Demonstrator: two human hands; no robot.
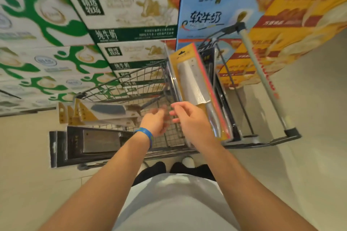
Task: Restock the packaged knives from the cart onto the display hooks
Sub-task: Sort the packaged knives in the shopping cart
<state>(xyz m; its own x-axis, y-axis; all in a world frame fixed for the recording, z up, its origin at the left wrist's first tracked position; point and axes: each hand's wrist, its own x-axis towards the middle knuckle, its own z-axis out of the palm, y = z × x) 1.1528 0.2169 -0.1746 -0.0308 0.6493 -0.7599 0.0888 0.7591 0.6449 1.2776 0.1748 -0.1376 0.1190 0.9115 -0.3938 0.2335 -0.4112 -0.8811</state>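
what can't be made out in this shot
Head view:
- left grip: motion blur, so it is unclear whether it holds anything.
- yellow knife pack: partly behind the right grip; contact unclear.
- dark packs: mostly hidden behind the yellow knife pack.
- display hooks: outside the frame.

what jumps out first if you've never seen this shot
First, the yellow-carded cleaver package standing upright at the right of the wire cart, with the right hand just in front of its lower end. Beside that hand is the blurred left hand, above a blue wristband. Behind the cart rises a wall of stacked milk cartons, and more packaged knives lie flat at the cart's left.
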